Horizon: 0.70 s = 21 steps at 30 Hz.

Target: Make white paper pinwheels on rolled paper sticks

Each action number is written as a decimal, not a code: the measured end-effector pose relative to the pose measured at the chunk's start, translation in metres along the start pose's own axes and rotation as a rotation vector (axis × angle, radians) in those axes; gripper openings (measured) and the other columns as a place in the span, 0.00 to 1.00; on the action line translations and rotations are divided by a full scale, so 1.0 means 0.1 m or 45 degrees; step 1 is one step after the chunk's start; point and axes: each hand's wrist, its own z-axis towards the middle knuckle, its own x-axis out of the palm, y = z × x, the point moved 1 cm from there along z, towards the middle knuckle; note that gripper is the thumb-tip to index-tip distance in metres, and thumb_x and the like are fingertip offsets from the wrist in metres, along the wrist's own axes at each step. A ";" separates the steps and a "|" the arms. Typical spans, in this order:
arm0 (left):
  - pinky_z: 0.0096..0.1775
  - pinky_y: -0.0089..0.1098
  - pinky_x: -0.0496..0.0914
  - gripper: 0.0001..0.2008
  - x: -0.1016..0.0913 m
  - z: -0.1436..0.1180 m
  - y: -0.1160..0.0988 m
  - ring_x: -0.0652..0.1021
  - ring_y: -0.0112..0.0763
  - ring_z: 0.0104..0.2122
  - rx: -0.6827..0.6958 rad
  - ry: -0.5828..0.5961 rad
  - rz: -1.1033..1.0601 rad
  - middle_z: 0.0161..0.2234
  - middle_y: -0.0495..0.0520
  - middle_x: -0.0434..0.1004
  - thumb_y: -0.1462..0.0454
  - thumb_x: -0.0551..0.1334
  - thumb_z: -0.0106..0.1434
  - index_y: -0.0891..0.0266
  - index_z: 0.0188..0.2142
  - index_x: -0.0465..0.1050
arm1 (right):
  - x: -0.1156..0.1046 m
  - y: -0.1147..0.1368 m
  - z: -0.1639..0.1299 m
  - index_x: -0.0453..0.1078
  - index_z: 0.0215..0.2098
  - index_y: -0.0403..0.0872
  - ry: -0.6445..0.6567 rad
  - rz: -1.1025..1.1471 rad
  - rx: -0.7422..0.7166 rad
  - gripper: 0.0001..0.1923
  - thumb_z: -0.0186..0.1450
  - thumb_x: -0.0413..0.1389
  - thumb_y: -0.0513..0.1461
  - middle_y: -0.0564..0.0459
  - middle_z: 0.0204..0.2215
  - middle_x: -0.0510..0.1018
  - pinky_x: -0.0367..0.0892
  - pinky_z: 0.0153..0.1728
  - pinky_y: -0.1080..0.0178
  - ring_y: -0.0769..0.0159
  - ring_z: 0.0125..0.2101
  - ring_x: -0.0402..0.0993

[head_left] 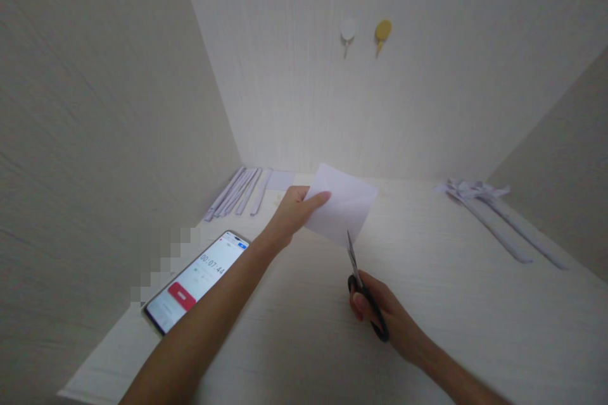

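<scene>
My left hand [292, 212] pinches the left edge of a white sheet of paper [344, 202] and holds it up above the light wooden desk [427, 304]. My right hand [380, 313] grips black-handled scissors [361, 281] by the loops. The blades point up and meet the paper's lower edge. Whether the blades are apart is hard to tell.
A phone [197, 281] with a running timer lies at the left of the desk. Several cut paper strips [240, 190] lie at the back left, and longer strips [498, 218] at the back right. Walls enclose the desk on three sides; two hooks [365, 31] hang on the back wall.
</scene>
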 end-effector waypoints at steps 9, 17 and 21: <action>0.21 0.24 0.60 0.13 -0.01 0.01 0.01 0.68 0.24 0.18 0.017 0.017 0.013 0.19 0.51 0.70 0.58 0.59 0.47 0.69 0.23 0.70 | 0.01 0.00 0.01 0.54 0.22 0.46 -0.009 -0.023 0.002 0.17 0.58 0.45 0.51 0.58 0.18 0.57 0.50 0.21 0.67 0.72 0.20 0.53; 0.22 0.25 0.60 0.14 -0.01 0.01 0.00 0.69 0.24 0.19 0.008 0.042 0.068 0.20 0.51 0.70 0.57 0.59 0.48 0.69 0.24 0.69 | 0.00 -0.03 0.00 0.53 0.21 0.46 -0.030 -0.080 0.000 0.18 0.58 0.44 0.51 0.59 0.18 0.56 0.50 0.21 0.68 0.73 0.20 0.53; 0.22 0.25 0.60 0.15 -0.01 0.01 0.00 0.69 0.25 0.19 0.013 0.028 0.100 0.20 0.51 0.70 0.56 0.59 0.48 0.69 0.24 0.69 | 0.01 -0.02 0.01 0.53 0.21 0.46 -0.031 -0.094 0.001 0.18 0.58 0.45 0.51 0.59 0.18 0.57 0.49 0.20 0.68 0.73 0.20 0.52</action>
